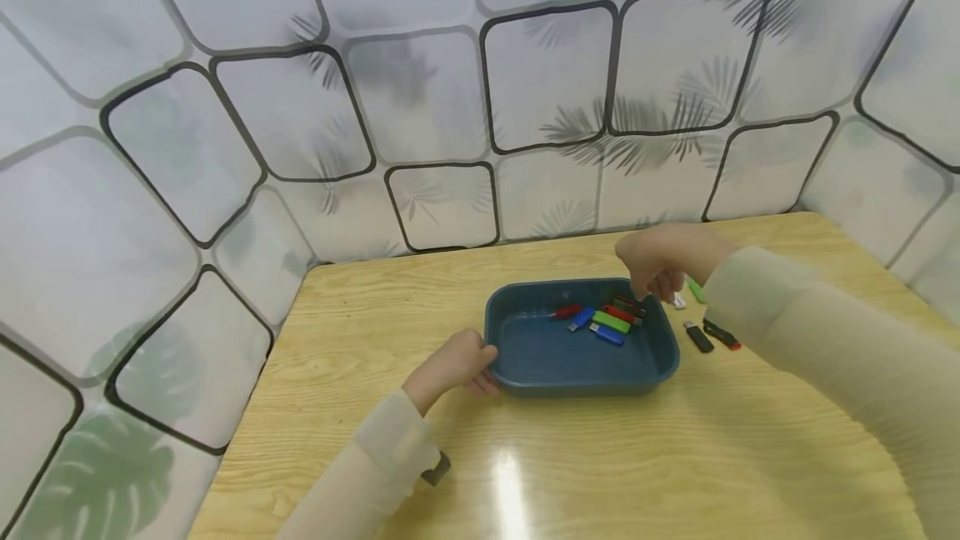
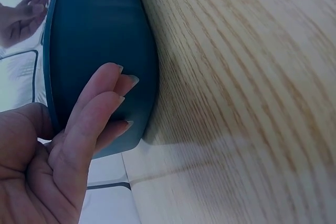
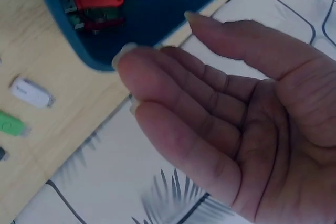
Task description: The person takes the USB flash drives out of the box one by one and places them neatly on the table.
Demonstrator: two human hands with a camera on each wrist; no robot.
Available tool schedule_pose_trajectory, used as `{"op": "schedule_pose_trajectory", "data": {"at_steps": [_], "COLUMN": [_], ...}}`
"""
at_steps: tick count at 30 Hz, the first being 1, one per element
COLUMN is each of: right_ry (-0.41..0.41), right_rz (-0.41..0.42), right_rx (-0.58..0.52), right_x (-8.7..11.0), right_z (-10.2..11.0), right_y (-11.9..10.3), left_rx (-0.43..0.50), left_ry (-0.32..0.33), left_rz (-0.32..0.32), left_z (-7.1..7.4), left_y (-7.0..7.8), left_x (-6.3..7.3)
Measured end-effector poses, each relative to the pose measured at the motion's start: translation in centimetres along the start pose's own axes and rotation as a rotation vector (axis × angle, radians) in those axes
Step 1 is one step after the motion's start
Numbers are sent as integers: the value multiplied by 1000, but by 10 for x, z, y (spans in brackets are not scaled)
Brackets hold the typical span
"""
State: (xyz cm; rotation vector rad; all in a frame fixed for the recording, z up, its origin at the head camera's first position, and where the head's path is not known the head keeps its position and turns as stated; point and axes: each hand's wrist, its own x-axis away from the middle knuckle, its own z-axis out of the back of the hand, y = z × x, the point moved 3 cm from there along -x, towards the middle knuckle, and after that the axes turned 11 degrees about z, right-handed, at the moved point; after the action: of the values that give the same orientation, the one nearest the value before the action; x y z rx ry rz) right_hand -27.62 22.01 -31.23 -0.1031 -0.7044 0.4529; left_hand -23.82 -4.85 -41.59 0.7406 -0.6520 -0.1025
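USB sticks (image 1: 611, 322) are best laid gently inside the tray (image 1: 551, 362), whose wall is gripped by the left hand (image 1: 456, 365). Nothing is held by the right hand (image 1: 663, 257), its fingers relaxed.

Dark-blue rectangular plastic tray (image 1: 577, 383) on pale wood-grain tabletop (image 1: 360, 315) | red, blue and green oblong USB sticks (image 1: 611, 322) in it, toward back right | left hand (image 1: 453, 363) at its left end | right hand (image 1: 660, 261) near its far right corner | black, white and green USB sticks (image 1: 698, 337) right of it (white, green farthest back) | white patterned wall (image 1: 420, 119) behind tabletop
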Motion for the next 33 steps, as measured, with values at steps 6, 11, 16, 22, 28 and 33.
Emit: {"op": "schedule_pose_trajectory", "data": {"at_steps": [6,11,16,22,28,33], "right_ry": [-7,-53,-72,-62,-12,-27], "right_rz": [-40,-57,-95,-121,-104,-99], "right_rx": [18,79,108,162,229,267], "right_x": [-33,-60,-77,-88,-93,-97], "right_z": [-8,-20,-36,-44,-52,-57], "right_y": [-15,-26,-27,-23,-23,-28], "left_rx": [5,22,24,16,31,35], "left_ry": [7,18,30,40,33,28], "left_rz": [11,4,8,11,6,2], "left_z": [1,1,-1,-3,-6,-6], "left_y": [-3,-5,-6,-4,-2,-2], "left_x": [1,2,1,-1,-3,-1]}}
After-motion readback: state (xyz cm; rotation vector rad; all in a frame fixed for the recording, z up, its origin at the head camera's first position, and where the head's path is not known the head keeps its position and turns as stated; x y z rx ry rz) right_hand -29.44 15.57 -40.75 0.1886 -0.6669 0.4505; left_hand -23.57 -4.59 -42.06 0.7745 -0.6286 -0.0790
